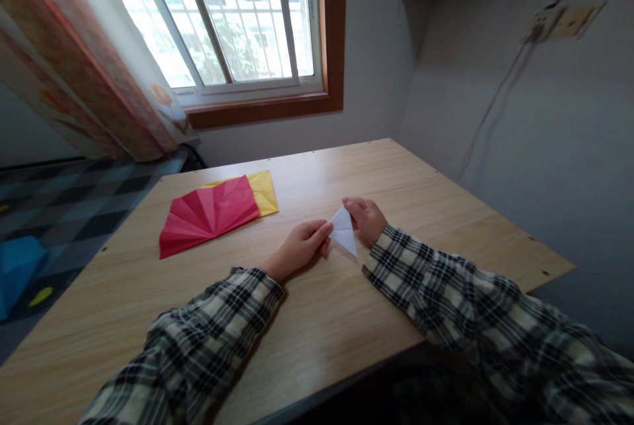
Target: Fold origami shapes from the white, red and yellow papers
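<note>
A small piece of folded white paper [343, 232], roughly a triangle with a crease across it, is held between my two hands just above the table. My left hand [303, 245] pinches its left corner between thumb and fingers. At the upper right edge, my right hand [365, 217] grips the same paper, its fingers closed and partly hidden behind it. The paper's lowest point hangs free between the hands.
A creased red paper [212, 212] overlaps a yellow paper [265, 191] at the table's back left. The wooden table [317, 359] stands near a window [238, 22] and a curtain [94, 49]. A blue object [20, 266] lies on checked cloth at far left.
</note>
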The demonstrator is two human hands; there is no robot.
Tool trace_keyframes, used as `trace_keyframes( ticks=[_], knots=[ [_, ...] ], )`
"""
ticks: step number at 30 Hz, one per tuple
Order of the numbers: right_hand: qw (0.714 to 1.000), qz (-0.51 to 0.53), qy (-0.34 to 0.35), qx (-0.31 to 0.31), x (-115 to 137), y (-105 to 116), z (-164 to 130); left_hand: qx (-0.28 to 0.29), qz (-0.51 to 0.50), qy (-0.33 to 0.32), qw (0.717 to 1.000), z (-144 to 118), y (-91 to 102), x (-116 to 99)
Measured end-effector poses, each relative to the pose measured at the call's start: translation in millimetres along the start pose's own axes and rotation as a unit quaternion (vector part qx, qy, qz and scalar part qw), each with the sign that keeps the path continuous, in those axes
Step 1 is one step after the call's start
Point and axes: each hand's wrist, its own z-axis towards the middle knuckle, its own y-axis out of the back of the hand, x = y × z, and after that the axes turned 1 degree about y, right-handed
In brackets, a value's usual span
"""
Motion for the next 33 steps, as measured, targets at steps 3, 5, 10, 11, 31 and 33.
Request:
trace_keyframes(
  ticks=[3, 5, 10, 11, 31, 33],
  knots=[
    [1.0, 0.023, 0.001, 0.013, 4.1, -1.7, -0.3, -0.045, -0.033, 0.0, 0.998, 1.6, -0.3, 2.8],
    [0.998, 0.044, -0.004, 0.041, 5.5, -2.9, -0.6, -0.079, -0.059, 0.003, 0.995, 2.8, -0.8, 5.1],
    [0.987, 0.086, -0.028, 0.13, 3.0, -6.1, -1.7, -0.12, -0.135, 0.013, 0.983, 5.1, -2.0, 8.1],
    [0.985, 0.096, -0.037, 0.139, 2.0, -6.8, -1.8, -0.122, -0.143, 0.013, 0.982, 5.3, -1.9, 8.2],
    [0.978, 0.137, -0.066, 0.145, 1.1, -8.4, -0.4, -0.119, -0.186, 0.009, 0.975, 6.1, -0.1, 10.3],
    [0.977, 0.138, -0.063, 0.146, 0.0, -8.9, -0.5, -0.12, -0.183, 0.008, 0.976, 5.8, 0.0, 10.2]
  ],
)
